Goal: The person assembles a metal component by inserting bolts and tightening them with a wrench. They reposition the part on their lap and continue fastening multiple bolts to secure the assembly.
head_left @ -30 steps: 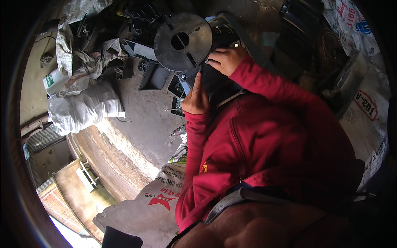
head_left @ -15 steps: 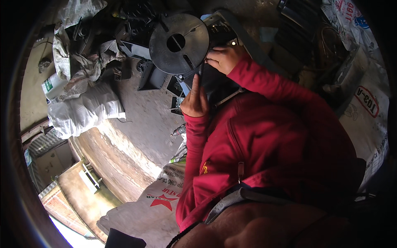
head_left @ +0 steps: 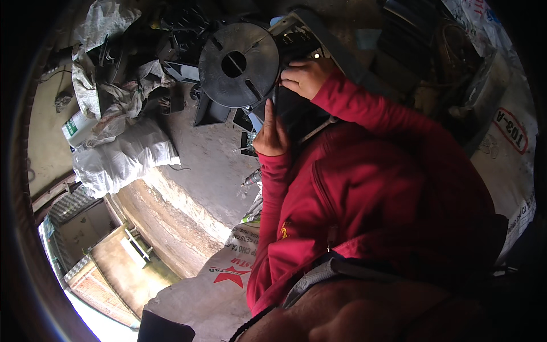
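Note:
A round dark grey plastic disc, with a centre hole and slots, lies in front of me on top of a dark assembly. By its lower right edge is my left hand; the index finger stretches up against a dark narrow part and the other fingers are curled in. My right hand is at the disc's right edge, fingertips pinched together. What either hand grips is too dark and small to make out. Beside my left hand are small black trays of what look like screws.
A black open bin stands left of the disc. A drill-like tool lies on the floor. White sacks lie at the left, and a printed sack is below. A grey curved frame sits beyond my right hand.
The view has shifted slightly, so the disc appears a little further left and lower. Both hands keep nearly the same place and pose at the disc's edge.

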`<state>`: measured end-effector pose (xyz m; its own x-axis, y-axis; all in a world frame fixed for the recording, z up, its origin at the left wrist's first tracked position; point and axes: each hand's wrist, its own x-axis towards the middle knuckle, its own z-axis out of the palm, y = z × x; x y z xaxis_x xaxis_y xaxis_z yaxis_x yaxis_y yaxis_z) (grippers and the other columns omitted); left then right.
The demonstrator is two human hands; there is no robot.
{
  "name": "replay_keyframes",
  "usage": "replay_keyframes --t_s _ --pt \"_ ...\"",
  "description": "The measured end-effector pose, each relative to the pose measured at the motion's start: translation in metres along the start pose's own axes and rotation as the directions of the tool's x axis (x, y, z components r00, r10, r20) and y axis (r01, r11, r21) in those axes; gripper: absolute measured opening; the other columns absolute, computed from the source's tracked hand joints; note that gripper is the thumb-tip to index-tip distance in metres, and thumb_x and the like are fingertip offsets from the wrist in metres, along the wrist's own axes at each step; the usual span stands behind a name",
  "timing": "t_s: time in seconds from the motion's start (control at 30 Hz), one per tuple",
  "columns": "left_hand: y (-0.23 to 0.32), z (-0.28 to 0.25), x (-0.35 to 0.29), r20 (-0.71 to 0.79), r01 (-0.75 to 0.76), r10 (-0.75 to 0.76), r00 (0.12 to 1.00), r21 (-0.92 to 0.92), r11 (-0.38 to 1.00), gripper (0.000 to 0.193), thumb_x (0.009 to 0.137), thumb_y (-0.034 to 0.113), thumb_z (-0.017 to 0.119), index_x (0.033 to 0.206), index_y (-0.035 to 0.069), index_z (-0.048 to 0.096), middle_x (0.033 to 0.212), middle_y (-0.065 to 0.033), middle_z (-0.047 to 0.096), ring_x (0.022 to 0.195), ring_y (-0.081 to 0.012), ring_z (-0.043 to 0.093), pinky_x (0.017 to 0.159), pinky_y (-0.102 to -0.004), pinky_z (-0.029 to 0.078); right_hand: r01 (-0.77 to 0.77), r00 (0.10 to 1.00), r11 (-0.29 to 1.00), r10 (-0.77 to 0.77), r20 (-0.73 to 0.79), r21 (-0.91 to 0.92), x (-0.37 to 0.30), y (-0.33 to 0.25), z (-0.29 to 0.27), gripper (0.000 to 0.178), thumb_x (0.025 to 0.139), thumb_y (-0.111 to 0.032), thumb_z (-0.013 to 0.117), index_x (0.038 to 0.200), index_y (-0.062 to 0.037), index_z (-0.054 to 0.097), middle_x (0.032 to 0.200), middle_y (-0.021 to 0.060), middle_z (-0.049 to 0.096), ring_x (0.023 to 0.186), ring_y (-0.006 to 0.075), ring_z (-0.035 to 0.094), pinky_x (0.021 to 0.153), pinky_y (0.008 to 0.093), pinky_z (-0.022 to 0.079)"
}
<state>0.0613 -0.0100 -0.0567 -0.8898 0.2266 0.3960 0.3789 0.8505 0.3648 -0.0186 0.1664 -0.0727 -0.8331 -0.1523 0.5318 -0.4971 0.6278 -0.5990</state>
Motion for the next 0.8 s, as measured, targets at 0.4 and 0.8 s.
replay_keyframes --t_s 0.4,0.8 --pt "0.011 -0.011 0.005 -0.18 0.005 -0.038 0.983 -0.183 0.983 0.039 0.093 0.012 0.05 0.13 0.001 0.049 0.062 -0.0084 0.056 0.047 -0.0147 0.049 0.045 -0.0292 0.04 0.057 0.995 0.997 -0.052 -0.083 0.061 -0.005 0.007 -0.017 0.021 0.074 -0.028 0.074 0.088 -0.0138 0.069 0.076 0.004 0.064 0.062 0.0244 0.063 0.057 0.034 0.052" --pt "0.009 -0.014 0.004 -0.079 0.094 -0.126 0.989 -0.321 0.942 0.04 0.094 0.011 0.045 0.133 0.002 0.041 0.077 -0.01 0.06 0.054 -0.0129 0.051 0.052 -0.0249 0.043 0.117 0.734 0.961 0.085 0.674 -0.249 0.083 0.063 -0.106 0.122 0.045 -0.061 0.08 0.142 -0.0097 0.028 0.12 0.0221 0.056 0.105 0.0359 0.057 0.092 0.0426 0.044"
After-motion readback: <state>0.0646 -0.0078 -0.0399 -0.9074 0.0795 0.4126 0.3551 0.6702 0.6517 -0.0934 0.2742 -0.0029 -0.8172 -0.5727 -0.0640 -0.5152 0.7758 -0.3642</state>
